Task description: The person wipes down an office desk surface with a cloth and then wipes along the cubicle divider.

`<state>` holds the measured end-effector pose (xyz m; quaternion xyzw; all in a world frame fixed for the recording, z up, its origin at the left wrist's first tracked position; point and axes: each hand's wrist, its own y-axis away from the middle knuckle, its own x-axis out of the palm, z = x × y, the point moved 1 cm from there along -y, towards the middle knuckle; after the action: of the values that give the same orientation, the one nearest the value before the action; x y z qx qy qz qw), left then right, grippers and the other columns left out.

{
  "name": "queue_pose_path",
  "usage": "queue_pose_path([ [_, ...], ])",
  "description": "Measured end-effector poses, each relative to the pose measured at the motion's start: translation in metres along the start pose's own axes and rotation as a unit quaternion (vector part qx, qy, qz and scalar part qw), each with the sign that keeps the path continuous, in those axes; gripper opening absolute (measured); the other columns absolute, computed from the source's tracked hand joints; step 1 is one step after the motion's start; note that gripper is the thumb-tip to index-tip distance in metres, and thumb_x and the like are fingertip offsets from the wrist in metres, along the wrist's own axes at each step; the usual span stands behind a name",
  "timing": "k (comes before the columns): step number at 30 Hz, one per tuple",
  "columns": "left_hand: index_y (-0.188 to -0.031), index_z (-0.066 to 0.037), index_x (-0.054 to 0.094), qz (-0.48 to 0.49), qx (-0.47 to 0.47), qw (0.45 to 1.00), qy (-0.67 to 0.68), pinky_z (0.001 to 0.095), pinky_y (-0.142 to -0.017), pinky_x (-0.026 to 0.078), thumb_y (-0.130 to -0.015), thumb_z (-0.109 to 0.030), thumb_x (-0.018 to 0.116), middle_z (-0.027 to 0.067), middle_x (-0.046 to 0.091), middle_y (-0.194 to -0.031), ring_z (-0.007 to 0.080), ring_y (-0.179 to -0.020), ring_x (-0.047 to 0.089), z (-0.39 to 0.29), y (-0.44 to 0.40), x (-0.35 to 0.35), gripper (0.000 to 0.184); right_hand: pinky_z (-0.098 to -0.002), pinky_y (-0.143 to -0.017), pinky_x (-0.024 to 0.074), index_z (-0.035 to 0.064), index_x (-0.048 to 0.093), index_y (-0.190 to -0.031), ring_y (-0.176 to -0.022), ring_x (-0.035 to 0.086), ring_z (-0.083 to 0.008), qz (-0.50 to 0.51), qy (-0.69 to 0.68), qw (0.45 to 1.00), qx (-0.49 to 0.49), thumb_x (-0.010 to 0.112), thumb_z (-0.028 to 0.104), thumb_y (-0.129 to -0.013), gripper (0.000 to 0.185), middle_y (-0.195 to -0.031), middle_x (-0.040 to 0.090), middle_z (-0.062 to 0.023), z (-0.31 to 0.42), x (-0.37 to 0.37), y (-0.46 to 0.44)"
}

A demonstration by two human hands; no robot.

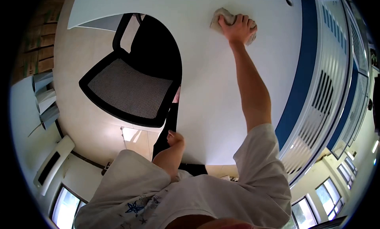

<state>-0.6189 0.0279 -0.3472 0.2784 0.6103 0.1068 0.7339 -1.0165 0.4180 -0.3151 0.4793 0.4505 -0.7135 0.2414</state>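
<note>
White shirt (pixel 198 197) nearest; right fingers (pixel 239 18) slightly spread, curled gripping cloth (pixel 215 23).

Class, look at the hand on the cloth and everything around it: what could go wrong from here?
The right hand holds the cloth at a long reach, while the left hand is low and seems not braced on the desk, so leaning further might upset balance.

The chair stands beside the desk's curved edge; a sidestep might bump it.

The cloth could perhaps snag in the hole if slid there.

Seemingly beige cloth (pixel 216 22), white desk (pixel 209 94).
</note>
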Motion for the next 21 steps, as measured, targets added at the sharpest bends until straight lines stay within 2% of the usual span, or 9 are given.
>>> queue_pose_path([
  [5,-0.11,-0.005,0.073,0.004,0.075,0.997,0.003,0.0558,-0.084,0.055,-0.101,-0.053,0.04,0.0237,0.074,-0.106,0.044,-0.1,0.071,0.01,-0.008,0.01,0.059,-0.0669,-0.114,0.0218,0.0112,0.074,-0.109,-0.12,0.054,-0.0324,-0.044,0.013,0.999,-0.025,0.06,0.074,-0.082,0.07,-0.125,0.065,-0.0087,0.002,0.01,0.005],
  [8,-0.104,-0.007,0.075,0.026,0.029,0.999,0.022,0.0576,-0.086,0.053,-0.097,-0.05,0.038,0.0233,0.074,-0.105,0.0472,-0.099,0.069,-0.012,0.014,-0.016,0.057,-0.0676,-0.115,0.0216,0.0102,0.074,-0.107,-0.119,0.055,-0.0315,0.001,0.011,1.0,-0.008,0.058,0.071,-0.085,0.066,-0.116,0.068,-0.0065,0.012,0.001,0.016],
  [10,-0.1,-0.007,0.076,0.006,0.072,0.997,0.033,0.0586,-0.088,0.053,-0.093,-0.048,0.036,0.0246,0.073,-0.106,0.0495,-0.099,0.068,-0.015,0.021,-0.021,0.058,-0.0676,-0.113,0.0246,0.0106,0.074,-0.102,-0.117,0.057,-0.0308,-0.022,-0.006,0.999,-0.041,0.061,0.069,-0.084,0.063,-0.107,0.071,-0.0068,0.031,-0.015,0.049],
  [13,-0.102,-0.005,0.076,-0.013,0.137,0.988,0.069,0.057,-0.089,0.054,-0.097,-0.053,0.039,0.0254,0.073,-0.105,0.0475,-0.099,0.069,-0.008,0.032,-0.025,0.061,-0.0664,-0.109,0.0281,0.011,0.074,-0.098,-0.113,0.059,-0.0318,-0.021,-0.043,0.993,-0.107,0.066,0.068,-0.081,0.06,-0.106,0.071,-0.0092,0.056,-0.053,0.146],
  [15,-0.102,-0.001,0.076,0.005,0.112,0.992,0.054,0.0549,-0.09,0.055,-0.098,-0.057,0.042,0.0239,0.075,-0.103,0.0444,-0.097,0.071,-0.004,0.033,-0.026,0.066,-0.0644,-0.107,0.0316,0.0103,0.072,-0.093,-0.112,0.058,-0.0354,-0.009,-0.119,0.984,-0.131,0.07,0.066,-0.078,0.058,-0.102,0.07,-0.0108,0.074,-0.096,0.23],
  [17,-0.096,-0.003,0.079,0.01,0.114,0.992,0.052,0.0519,-0.09,0.056,-0.097,-0.06,0.043,0.0267,0.075,-0.1,0.0416,-0.097,0.073,0.0,0.02,-0.013,0.067,-0.0658,-0.115,0.0279,0.0093,0.069,-0.093,-0.114,0.057,-0.0392,-0.024,-0.102,0.985,-0.134,0.074,0.063,-0.078,0.056,-0.102,0.067,-0.0109,0.073,-0.147,0.311],
  [18,-0.102,-0.002,0.077,0.026,0.114,0.992,0.054,0.0524,-0.092,0.055,-0.099,-0.059,0.041,0.0267,0.074,-0.103,0.0426,-0.098,0.072,0.001,0.016,-0.008,0.068,-0.0661,-0.117,0.0267,0.0076,0.069,-0.096,-0.114,0.057,-0.0385,0.052,-0.143,0.985,-0.083,0.075,0.061,-0.078,0.056,-0.105,0.067,-0.0113,0.059,-0.18,0.344],
  [20,-0.113,0.001,0.074,0.069,0.116,0.989,0.067,0.0535,-0.096,0.053,-0.101,-0.058,0.035,0.0267,0.074,-0.11,0.0445,-0.102,0.071,0.004,-0.004,0.013,0.071,-0.0662,-0.117,0.0284,0.0068,0.069,-0.1,-0.113,0.058,-0.0348,0.012,-0.138,0.99,-0.016,0.075,0.056,-0.082,0.053,-0.107,0.068,-0.0113,0.026,-0.221,0.41],
  [21,-0.118,0.002,0.072,0.099,0.173,0.977,0.08,0.054,-0.098,0.052,-0.103,-0.058,0.032,0.0266,0.073,-0.113,0.0454,-0.103,0.071,0.007,-0.011,0.016,0.073,-0.0669,-0.116,0.0286,0.007,0.068,-0.099,-0.111,0.059,-0.0337,0.012,-0.116,0.993,0.005,0.077,0.057,-0.08,0.054,-0.107,0.068,-0.0097,0.004,-0.242,0.443],
])
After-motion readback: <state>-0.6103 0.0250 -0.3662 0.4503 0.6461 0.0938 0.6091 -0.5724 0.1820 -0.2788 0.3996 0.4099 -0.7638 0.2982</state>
